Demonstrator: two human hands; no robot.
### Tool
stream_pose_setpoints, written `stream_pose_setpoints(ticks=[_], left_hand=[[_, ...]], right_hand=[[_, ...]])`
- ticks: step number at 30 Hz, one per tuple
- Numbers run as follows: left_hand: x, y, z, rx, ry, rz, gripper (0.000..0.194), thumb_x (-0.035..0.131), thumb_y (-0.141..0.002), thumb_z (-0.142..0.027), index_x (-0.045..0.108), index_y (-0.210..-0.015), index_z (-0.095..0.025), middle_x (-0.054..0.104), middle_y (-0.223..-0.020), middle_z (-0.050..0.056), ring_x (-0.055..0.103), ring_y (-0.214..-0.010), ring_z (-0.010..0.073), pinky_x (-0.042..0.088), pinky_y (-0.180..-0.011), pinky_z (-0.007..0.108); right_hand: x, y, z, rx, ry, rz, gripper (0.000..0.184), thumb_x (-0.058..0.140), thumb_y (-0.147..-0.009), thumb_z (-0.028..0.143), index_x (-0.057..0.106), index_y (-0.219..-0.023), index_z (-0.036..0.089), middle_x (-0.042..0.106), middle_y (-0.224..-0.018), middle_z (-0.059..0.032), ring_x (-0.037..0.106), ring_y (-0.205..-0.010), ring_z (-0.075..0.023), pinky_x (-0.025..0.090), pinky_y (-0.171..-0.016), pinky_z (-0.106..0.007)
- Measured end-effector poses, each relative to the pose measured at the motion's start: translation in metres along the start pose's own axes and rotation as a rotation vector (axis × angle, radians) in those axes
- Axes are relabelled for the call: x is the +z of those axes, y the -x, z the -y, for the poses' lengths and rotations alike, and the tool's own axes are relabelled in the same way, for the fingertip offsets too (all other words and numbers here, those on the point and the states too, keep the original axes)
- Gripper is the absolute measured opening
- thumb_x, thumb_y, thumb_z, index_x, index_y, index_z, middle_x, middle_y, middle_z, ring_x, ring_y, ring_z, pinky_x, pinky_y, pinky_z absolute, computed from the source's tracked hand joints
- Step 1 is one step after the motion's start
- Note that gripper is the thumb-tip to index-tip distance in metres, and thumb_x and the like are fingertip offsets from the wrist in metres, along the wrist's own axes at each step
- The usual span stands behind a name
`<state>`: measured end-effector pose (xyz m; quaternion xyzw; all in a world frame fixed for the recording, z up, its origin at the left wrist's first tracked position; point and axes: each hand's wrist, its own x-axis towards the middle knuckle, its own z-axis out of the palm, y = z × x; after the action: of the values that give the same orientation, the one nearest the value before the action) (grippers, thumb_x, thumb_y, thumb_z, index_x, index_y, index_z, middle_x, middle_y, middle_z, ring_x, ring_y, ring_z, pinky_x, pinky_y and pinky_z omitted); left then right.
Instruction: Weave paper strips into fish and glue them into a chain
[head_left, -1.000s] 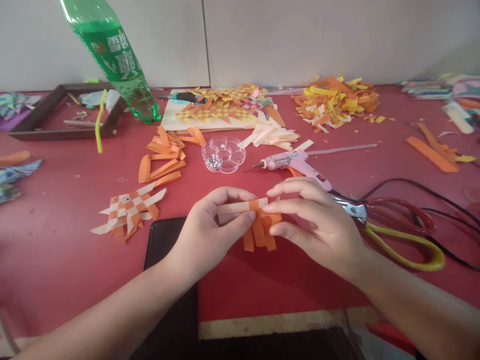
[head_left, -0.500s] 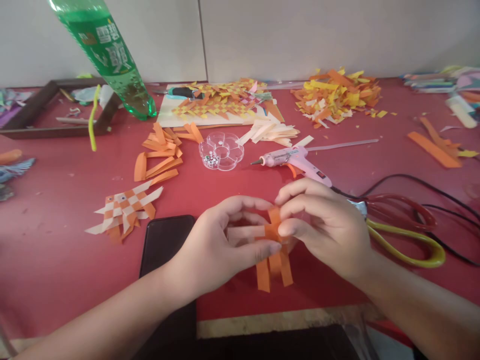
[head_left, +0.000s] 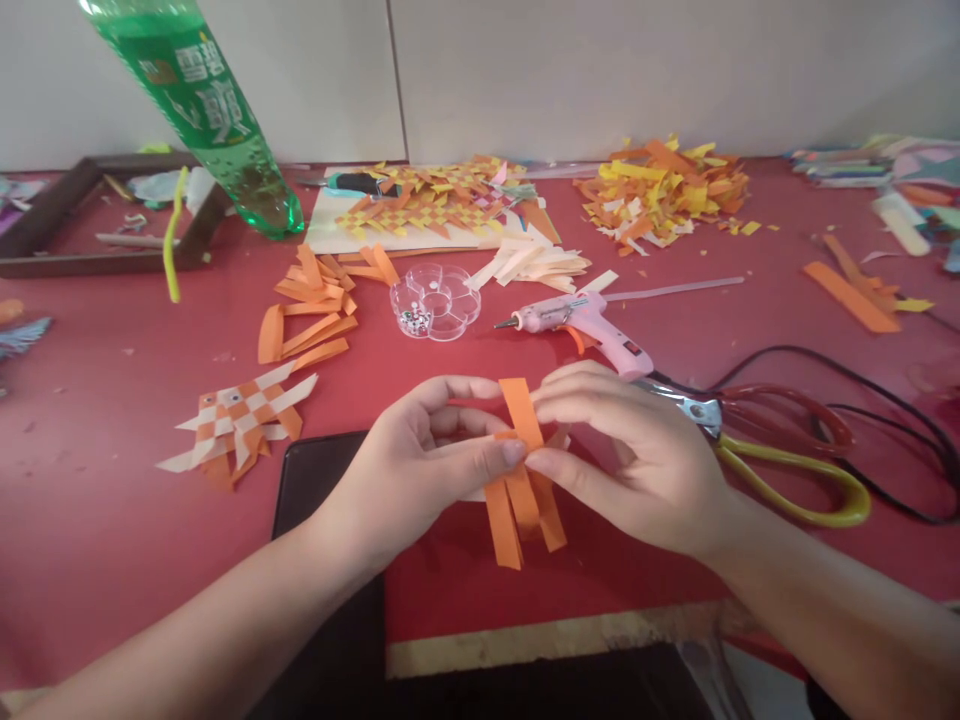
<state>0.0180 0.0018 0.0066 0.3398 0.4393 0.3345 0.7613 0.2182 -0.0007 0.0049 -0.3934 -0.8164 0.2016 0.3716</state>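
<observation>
Between my two hands, above the red table, is a piece of woven paper strips (head_left: 525, 497), mostly orange with a pale strip partly showing. My left hand (head_left: 420, 470) pinches its left side, thumb in front. From the right, my right hand (head_left: 637, 450) grips the same piece with thumb and fingers. One orange strip stands up between the hands and several hang below. Part of the weave is hidden by my fingers. A finished-looking woven paper fish (head_left: 251, 415) in orange and cream lies to the left, beside a black phone (head_left: 319, 475).
Ahead lie a pink glue gun (head_left: 585, 318), a clear flower-shaped tray (head_left: 435, 303) and orange strips (head_left: 311, 305). Scissors (head_left: 795, 480) and a black cable (head_left: 922, 395) are at right. A green bottle (head_left: 202, 120) stands by a dark frame (head_left: 97, 265); paper scraps (head_left: 664, 190) are heaped behind.
The woven piece has turned in my hands, and its upper orange strip now stands taller between them. My fingers have shifted their hold. The whole view has moved slightly.
</observation>
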Motion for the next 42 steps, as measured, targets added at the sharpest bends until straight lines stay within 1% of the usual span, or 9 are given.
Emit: stream_pose_setpoints(ticks=[9, 14, 21, 25, 31, 37, 39, 41, 42], left_hand=[[-0.001, -0.001, 0.003, 0.058, -0.001, 0.025, 0.031, 0.077, -0.081, -0.023, 0.064, -0.109, -0.024, 0.073, -0.082, -0.002, 0.067, -0.07, 0.0089, 0.056, -0.063, 0.016], [0.0, 0.0, 0.003, 0.076, -0.069, -0.014, 0.031, 0.076, -0.08, -0.022, 0.063, -0.109, -0.022, 0.073, -0.081, 0.0, 0.068, -0.071, 0.0115, 0.057, -0.064, 0.019], [0.002, 0.002, 0.003, 0.088, -0.156, 0.008, 0.041, 0.081, -0.075, -0.032, 0.063, -0.111, -0.024, 0.07, -0.082, 0.0, 0.068, -0.073, 0.0159, 0.057, -0.063, 0.025], [0.0, 0.001, 0.005, 0.09, -0.266, 0.051, 0.035, 0.081, -0.074, -0.034, 0.072, -0.105, -0.021, 0.07, -0.078, 0.001, 0.066, -0.068, 0.0143, 0.054, -0.062, 0.023], [0.001, 0.001, 0.002, 0.095, -0.17, 0.019, 0.019, 0.077, -0.079, -0.035, 0.075, -0.09, -0.02, 0.073, -0.08, 0.002, 0.069, -0.072, 0.016, 0.057, -0.064, 0.025], [0.0, -0.001, 0.003, 0.224, -0.024, -0.082, 0.013, 0.077, -0.08, -0.028, 0.068, -0.081, -0.019, 0.073, -0.077, -0.001, 0.069, -0.07, 0.0113, 0.056, -0.065, 0.019], [0.0, -0.002, 0.004, 0.261, 0.023, -0.145, 0.015, 0.077, -0.08, -0.028, 0.065, -0.081, -0.019, 0.072, -0.075, -0.002, 0.069, -0.068, 0.0111, 0.056, -0.064, 0.019], [-0.001, -0.003, 0.004, 0.301, 0.035, -0.21, 0.018, 0.078, -0.079, -0.027, 0.062, -0.08, -0.019, 0.071, -0.073, -0.003, 0.067, -0.065, 0.0099, 0.054, -0.06, 0.018], [-0.001, -0.003, 0.004, 0.31, 0.027, -0.224, 0.02, 0.079, -0.078, -0.026, 0.061, -0.079, -0.019, 0.07, -0.072, -0.003, 0.066, -0.063, 0.0097, 0.054, -0.058, 0.017]], right_hand=[[0.005, 0.005, -0.004, 0.19, -0.147, 0.016, 0.004, 0.065, -0.089, 0.025, 0.064, -0.089, 0.021, 0.068, -0.082, -0.001, 0.063, -0.068, -0.0127, 0.053, -0.064, -0.028], [0.009, 0.007, -0.004, 0.299, -0.19, -0.029, 0.022, 0.071, -0.085, 0.032, 0.062, -0.102, 0.023, 0.072, -0.088, -0.002, 0.07, -0.078, -0.0163, 0.057, -0.067, -0.027], [0.007, 0.007, -0.005, 0.368, -0.33, 0.074, 0.032, 0.07, -0.085, 0.034, 0.051, -0.11, 0.024, 0.068, -0.074, 0.003, 0.07, -0.069, -0.015, 0.055, -0.056, -0.024], [0.006, 0.009, -0.005, 0.268, -0.243, 0.093, 0.032, 0.07, -0.086, 0.033, 0.051, -0.111, 0.024, 0.069, -0.074, 0.0019, 0.072, -0.075, -0.0177, 0.058, -0.068, -0.028], [0.007, 0.01, -0.005, 0.067, 0.056, 0.002, 0.041, 0.071, -0.085, 0.03, 0.053, -0.122, 0.024, 0.066, -0.114, -0.0079, 0.064, -0.108, -0.0243, 0.053, -0.094, -0.041], [0.01, 0.01, -0.007, 0.105, -0.033, -0.181, 0.056, 0.07, -0.082, 0.03, 0.046, -0.132, 0.026, 0.05, -0.136, -0.0123, 0.047, -0.131, -0.0313, 0.04, -0.109, -0.052], [0.01, 0.011, -0.007, 0.14, -0.095, -0.261, 0.054, 0.069, -0.082, 0.039, 0.046, -0.129, 0.026, 0.049, -0.132, -0.0127, 0.05, -0.125, -0.031, 0.045, -0.102, -0.05], [0.009, 0.012, -0.006, 0.196, -0.17, -0.25, 0.044, 0.067, -0.084, 0.045, 0.047, -0.117, 0.026, 0.058, -0.104, -0.0079, 0.06, -0.096, -0.0244, 0.054, -0.08, -0.041], [0.008, 0.012, -0.005, 0.231, -0.215, -0.194, 0.039, 0.067, -0.083, 0.047, 0.047, -0.11, 0.027, 0.057, -0.086, -0.0027, 0.059, -0.076, -0.0195, 0.053, -0.065, -0.035]])
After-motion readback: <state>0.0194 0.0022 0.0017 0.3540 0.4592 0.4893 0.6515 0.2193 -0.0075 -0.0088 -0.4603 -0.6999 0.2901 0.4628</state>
